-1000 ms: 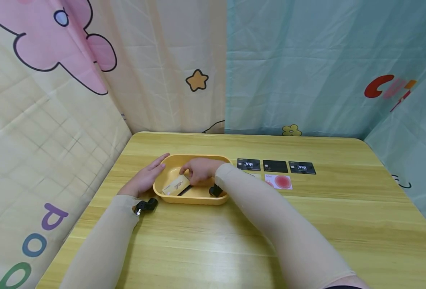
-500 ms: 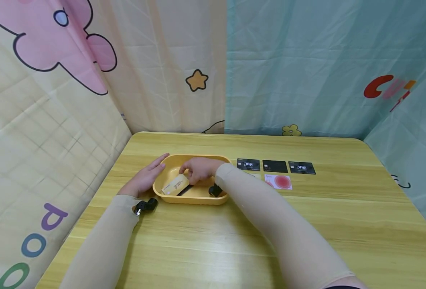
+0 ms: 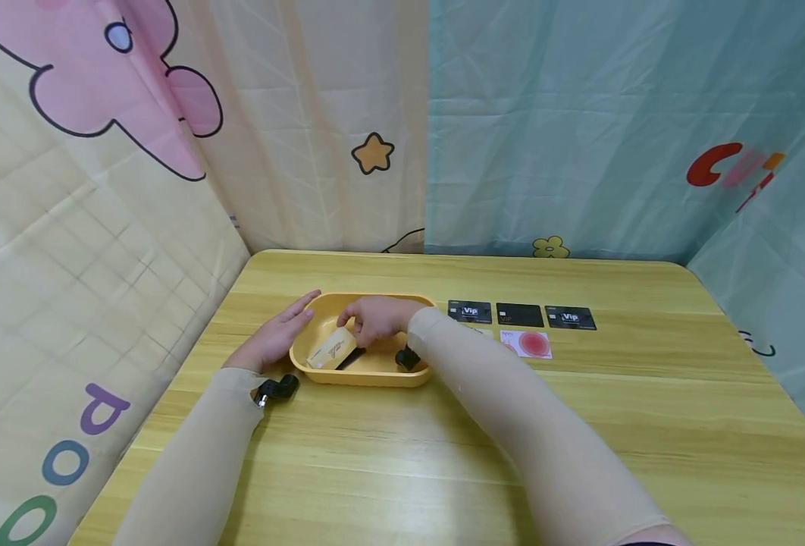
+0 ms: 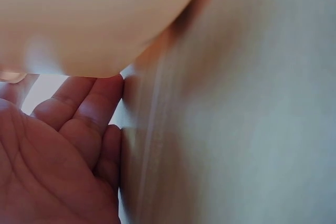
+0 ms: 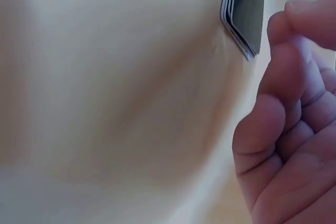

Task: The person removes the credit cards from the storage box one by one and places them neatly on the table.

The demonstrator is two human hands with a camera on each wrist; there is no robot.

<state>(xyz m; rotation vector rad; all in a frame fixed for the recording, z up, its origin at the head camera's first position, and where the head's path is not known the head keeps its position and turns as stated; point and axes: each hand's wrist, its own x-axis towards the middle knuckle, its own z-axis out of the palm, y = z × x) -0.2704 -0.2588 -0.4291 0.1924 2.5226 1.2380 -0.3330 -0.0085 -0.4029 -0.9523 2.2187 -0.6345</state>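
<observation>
My right hand (image 3: 378, 318) reaches into the yellow tray (image 3: 367, 380), fingers curled at the far end of a stack of bank cards (image 3: 332, 349). The top card is cream with a printed mark; a dark card (image 3: 351, 359) peeks out beneath. In the right wrist view the stack (image 5: 244, 11) shows several thin edges, close beside my bent fingers (image 5: 283, 72). My left hand (image 3: 273, 335) lies along the tray's left end with fingers extended. From the left wrist view, those fingers (image 4: 84, 114) rest against the tray's outer wall (image 4: 94, 30).
Right of the tray, three black cards (image 3: 521, 315) form a row on the wooden table (image 3: 389, 447). Below them lies a white card with a red circle (image 3: 533, 344), and another card is mostly covered by the right sleeve (image 3: 505, 394). Printed curtains (image 3: 566, 136) enclose the table.
Both hands keep almost the same place. The upper end of the cream card sits slightly higher, and the mark printed on it looks different.
</observation>
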